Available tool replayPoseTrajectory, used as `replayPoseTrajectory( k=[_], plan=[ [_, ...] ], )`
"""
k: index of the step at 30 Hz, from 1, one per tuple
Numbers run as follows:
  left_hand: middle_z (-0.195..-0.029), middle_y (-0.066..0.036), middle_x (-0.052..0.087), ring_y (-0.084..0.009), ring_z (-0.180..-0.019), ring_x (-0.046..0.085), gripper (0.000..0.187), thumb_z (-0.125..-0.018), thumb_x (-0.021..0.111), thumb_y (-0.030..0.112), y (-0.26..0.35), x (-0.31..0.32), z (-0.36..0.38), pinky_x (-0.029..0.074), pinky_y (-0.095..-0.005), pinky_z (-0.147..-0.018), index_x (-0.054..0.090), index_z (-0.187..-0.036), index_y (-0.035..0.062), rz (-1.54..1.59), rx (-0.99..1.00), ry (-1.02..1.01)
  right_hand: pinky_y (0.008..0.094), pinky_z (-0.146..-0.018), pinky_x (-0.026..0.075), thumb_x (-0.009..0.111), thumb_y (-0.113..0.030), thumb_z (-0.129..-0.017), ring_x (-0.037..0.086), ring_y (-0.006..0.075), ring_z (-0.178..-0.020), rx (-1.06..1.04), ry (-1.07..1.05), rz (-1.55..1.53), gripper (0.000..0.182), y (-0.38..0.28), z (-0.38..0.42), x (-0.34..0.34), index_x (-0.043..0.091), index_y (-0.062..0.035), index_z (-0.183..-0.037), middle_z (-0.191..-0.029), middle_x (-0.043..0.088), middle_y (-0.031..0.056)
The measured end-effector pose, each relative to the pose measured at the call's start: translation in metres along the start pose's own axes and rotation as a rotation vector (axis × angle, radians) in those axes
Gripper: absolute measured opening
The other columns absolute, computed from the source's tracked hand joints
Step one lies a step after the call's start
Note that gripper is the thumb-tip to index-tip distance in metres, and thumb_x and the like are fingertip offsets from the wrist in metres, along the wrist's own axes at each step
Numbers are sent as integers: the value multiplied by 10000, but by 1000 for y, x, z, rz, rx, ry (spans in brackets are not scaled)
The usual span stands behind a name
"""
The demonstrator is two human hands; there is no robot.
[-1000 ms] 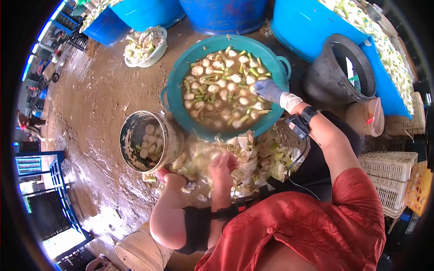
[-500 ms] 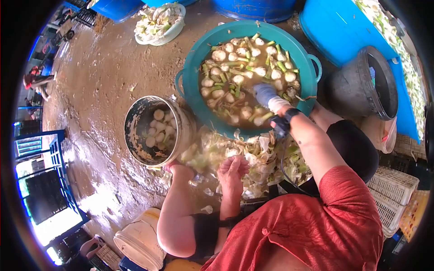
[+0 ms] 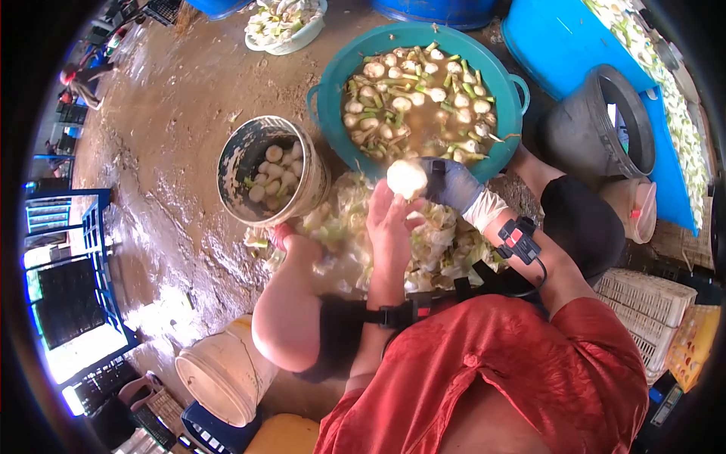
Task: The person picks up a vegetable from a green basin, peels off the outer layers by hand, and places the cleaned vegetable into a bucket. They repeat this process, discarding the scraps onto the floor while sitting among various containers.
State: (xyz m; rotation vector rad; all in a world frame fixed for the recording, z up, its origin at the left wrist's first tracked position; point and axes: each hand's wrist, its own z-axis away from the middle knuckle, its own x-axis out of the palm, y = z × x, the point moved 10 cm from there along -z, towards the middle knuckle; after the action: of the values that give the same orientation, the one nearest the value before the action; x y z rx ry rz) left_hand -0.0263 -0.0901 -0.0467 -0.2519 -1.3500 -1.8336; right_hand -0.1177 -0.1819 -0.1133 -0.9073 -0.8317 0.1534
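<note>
A pale, rounded bulb (image 3: 407, 179), like an onion or garlic, is between my two hands in front of the teal tub. My bare left hand (image 3: 391, 219) has its fingers against it from below and from the left. My right hand (image 3: 452, 185), in a grey-blue glove, closes on its right side; some of those fingers are hidden. Beyond my hands, the teal tub (image 3: 324, 106) holds muddy water and floating bulbs with cut green stems (image 3: 436, 94). To the left, a stained bucket (image 3: 316, 178) holds pale bulbs without long stems (image 3: 276, 170).
Peelings (image 3: 352, 234) lie between my legs. A bowl of peelings (image 3: 281, 47) sits at the back left. Dark tub (image 3: 597, 125) and blue container (image 3: 563, 45) stand right. Cream bucket (image 3: 219, 378) and white crate (image 3: 643, 310) flank me. The ground (image 3: 178, 113) is wet. A person (image 3: 83, 79) is far left.
My gloved right hand has come out of the tub's water toward me. My left hand has risen to meet it, and a pale bulb now shows between them.
</note>
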Motion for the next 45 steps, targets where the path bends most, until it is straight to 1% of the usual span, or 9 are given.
replayPoseTrajectory(
  k=[2, 8, 14, 30, 36, 38, 40, 42, 45],
  plan=[
    [-1089, -114, 576, -269, -784, 644, 509, -831, 618, 107, 6, 13, 3, 525, -287, -555, 393, -1281, 34, 109, 45, -125, 285, -804, 490, 551, -146, -855, 606, 173, -907, -396, -30, 778, 293, -21, 15, 28, 555, -32, -1125, -1034, 628, 55],
    [-1028, -90, 592, -221, -782, 639, 495, -792, 635, 34, 15, 9, 14, 532, -270, -577, 428, -1242, 31, 3, 181, -77, 237, -740, 493, 606, -139, -844, 593, 93, -823, -290, 265, 531, 217, -80, 67, 51, 634, 7, -1002, -926, 645, 17],
    [-1006, -69, 584, -146, -822, 607, 481, -769, 638, 1, 20, 13, 26, 538, -251, -574, 461, -1216, 28, -231, 273, -88, 388, -684, 484, 627, -155, -738, 608, 337, -737, -596, 280, 1276, 211, -108, 89, 89, 665, -49, -916, -800, 635, 168],
    [-1031, -97, 582, -178, -811, 617, 440, -785, 608, -5, 6, 11, 26, 543, -284, -573, 467, -1202, 17, -208, 184, -114, 284, -506, 460, 591, -99, -732, 611, 154, -550, -452, 12, 1301, 76, -57, 52, 38, 657, -62, -738, -681, 639, 82],
    [-1038, -106, 594, -214, -784, 628, 329, -828, 588, 36, -1, 16, 24, 530, -291, -569, 500, -1145, 16, -97, 102, -199, 331, -580, 509, 675, -174, -655, 664, 210, -664, 360, -149, 2062, 52, 27, 35, -16, 667, -123, -655, -669, 658, 72],
    [-1049, -105, 592, -240, -820, 625, 323, -838, 601, 69, -4, 30, 30, 520, -294, -584, 498, -1137, 9, 155, 7, -348, 351, -634, 513, 648, -188, -701, 664, 233, -719, -92, 244, 2118, 71, 5, 55, -6, 691, -138, -726, -759, 672, 90],
    [-1026, -135, 595, -222, -769, 600, 374, -854, 595, 174, 12, 42, 33, 480, -284, -575, 479, -1151, -21, 339, -18, -474, 371, -684, 509, 587, -168, -749, 656, 253, -757, 251, 367, 1834, 165, 5, 75, -39, 694, -116, -863, -840, 672, 114],
    [-1064, -122, 584, -218, -805, 569, 331, -891, 539, 202, 10, 33, 28, 448, -292, -572, 492, -1150, 1, 427, -39, -460, 360, -749, 501, 582, -224, -792, 642, 275, -801, 173, -357, 2368, 249, 49, 77, -27, 665, -76, -973, -864, 670, 129],
    [-1058, -124, 585, -230, -815, 571, 311, -893, 530, 186, -5, 22, 22, 453, -301, -578, 495, -1140, 0, 388, -82, -379, 325, -783, 487, 647, -252, -774, 630, 285, -836, -219, 187, 1259, 296, -24, 85, -20, 661, -39, -980, -860, 668, 129]
  ],
)
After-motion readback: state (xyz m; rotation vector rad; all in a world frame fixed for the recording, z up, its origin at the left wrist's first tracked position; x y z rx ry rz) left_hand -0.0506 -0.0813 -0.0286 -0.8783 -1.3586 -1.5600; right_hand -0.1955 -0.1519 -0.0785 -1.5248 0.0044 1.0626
